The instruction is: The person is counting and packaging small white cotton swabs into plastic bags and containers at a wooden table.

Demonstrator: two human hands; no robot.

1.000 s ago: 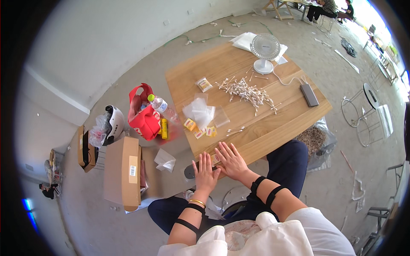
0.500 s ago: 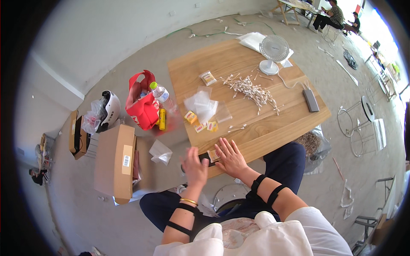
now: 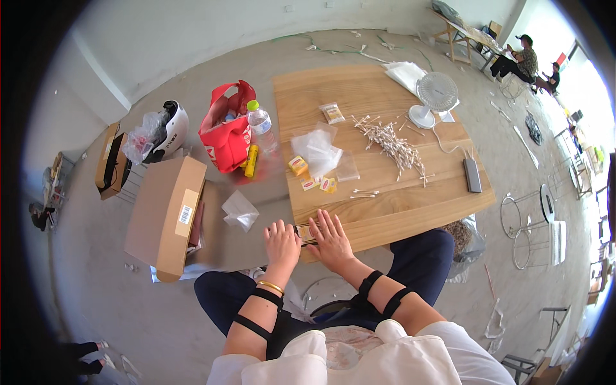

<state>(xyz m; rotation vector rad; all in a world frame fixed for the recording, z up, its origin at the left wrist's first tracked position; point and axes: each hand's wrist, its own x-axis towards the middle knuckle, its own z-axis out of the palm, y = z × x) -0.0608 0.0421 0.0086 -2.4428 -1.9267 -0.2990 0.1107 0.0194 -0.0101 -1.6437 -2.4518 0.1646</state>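
Observation:
At the near left edge of the wooden table (image 3: 378,208), both my hands rest side by side. Between them shows part of a small packet (image 3: 306,233) with a pale label, and a dark edge beside it; the fingers cover most of both. My right hand (image 3: 332,242) lies flat on the packet's right side, fingers stretched forward. My left hand (image 3: 281,244) sits over the dark thing's left end, its fingers extended and slightly apart. Ahead of them are small yellow boxes (image 3: 298,165), clear plastic bags (image 3: 314,154) and a few cotton swabs (image 3: 366,193).
A heap of cotton swabs (image 3: 393,146), a filled packet (image 3: 332,113), a white fan (image 3: 437,93) and a grey power bank (image 3: 472,175) are farther back. Left stand a red bag (image 3: 226,131), a bottle (image 3: 260,122), a yellow tube (image 3: 251,162) and a cardboard box (image 3: 165,215).
My left hand has come down from a blurred, raised position onto the table edge. My right hand stays flat on the packet. The view has shifted slightly.

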